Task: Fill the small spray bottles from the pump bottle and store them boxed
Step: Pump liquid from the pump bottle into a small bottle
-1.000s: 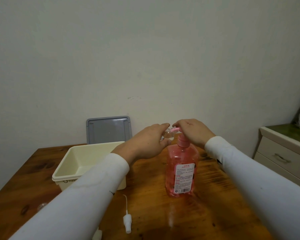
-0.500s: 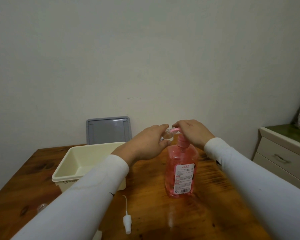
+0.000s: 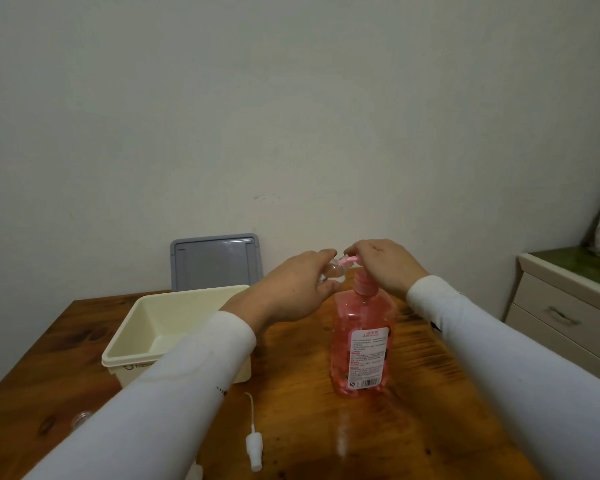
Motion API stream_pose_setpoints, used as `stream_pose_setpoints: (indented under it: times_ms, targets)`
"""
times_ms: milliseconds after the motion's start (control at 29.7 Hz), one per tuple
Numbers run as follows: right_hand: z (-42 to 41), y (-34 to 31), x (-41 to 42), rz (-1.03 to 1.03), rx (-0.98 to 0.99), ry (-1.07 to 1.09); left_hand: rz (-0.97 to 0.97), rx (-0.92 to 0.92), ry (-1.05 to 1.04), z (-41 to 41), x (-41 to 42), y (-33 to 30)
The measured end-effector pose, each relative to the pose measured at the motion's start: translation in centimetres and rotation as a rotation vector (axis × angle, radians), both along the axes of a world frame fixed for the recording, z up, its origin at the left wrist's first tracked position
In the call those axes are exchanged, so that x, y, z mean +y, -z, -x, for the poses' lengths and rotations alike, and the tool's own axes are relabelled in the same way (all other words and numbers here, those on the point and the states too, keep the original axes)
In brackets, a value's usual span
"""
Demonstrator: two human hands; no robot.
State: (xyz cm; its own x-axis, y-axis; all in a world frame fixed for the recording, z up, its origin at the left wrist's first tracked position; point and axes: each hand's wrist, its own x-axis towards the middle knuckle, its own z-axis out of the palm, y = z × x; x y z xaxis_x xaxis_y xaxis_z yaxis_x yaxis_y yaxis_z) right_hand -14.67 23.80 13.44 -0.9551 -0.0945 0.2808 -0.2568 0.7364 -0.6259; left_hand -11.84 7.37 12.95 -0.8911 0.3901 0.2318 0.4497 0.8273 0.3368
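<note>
Pump bottle [image 3: 361,344]: it stands straight up near the middle of the table [image 3: 413,427], its pink spout pointing left.
Your right hand [image 3: 383,266]: fingers curled over the pump top.
Your left hand [image 3: 297,289]: it pinches a small clear spray bottle [image 3: 438,270] at the spout; its tilt is hard to see.
Box [image 3: 153,327]: open, toward the table's left edge.
Lid [image 3: 216,260]: leaning on the wall at the far edge.
Spray top [image 3: 253,445]: lying near the front edge, tube pointing away from you.

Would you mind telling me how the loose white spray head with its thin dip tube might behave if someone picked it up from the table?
The white plastic spray head looks small, so probably light. Its thin dip tube curves, suggesting it would flex. Lying on its side on the wooden table, it might roll if nudged.
</note>
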Motion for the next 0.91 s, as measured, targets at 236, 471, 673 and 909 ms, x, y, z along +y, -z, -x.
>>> stream_pose_setpoints:
  times_ms: [236, 471, 673, 909]
  targets:
    - [-0.3, 0.7, -0.1, 0.010, -0.016, -0.016, 0.001, -0.022, -0.005, 0.1, 0.0, 0.8]
    - [-0.2, 0.0, 0.0, 0.014, -0.017, -0.003, 0.004, -0.007, -0.002, 0.1, -0.1, 0.1]
    - [-0.5, 0.5, -0.2, 0.052, -0.014, -0.012, 0.012, -0.008, 0.000, -0.1, -0.2, 0.4]
    - [-0.3, 0.4, 0.0, 0.019, -0.020, -0.003, 0.002, -0.020, 0.005, 0.0, -0.1, 0.3]
